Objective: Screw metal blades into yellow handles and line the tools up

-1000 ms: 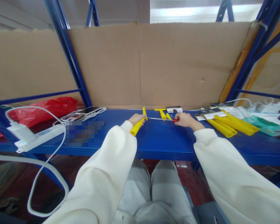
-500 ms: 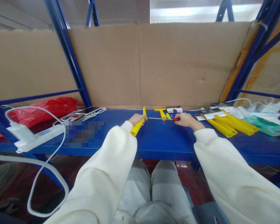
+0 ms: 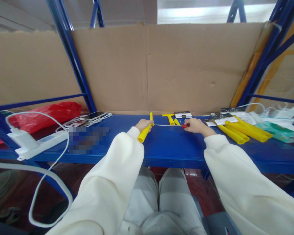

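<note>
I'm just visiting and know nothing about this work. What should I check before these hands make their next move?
1. Left hand gripping the yellow piece: ok, fingers wrapped around it.
2. Right hand holding the red-handled tool: ok, by its handle.
3. Tool tip properly seated in the piece: cannot tell, too small to see; the shaft does point at it.
4. T-shaped yellow part apart from both hands: ok, it lies beyond the shaft.
5. White cord kept off the front edge: not ok, a loop hangs below it.
</note>
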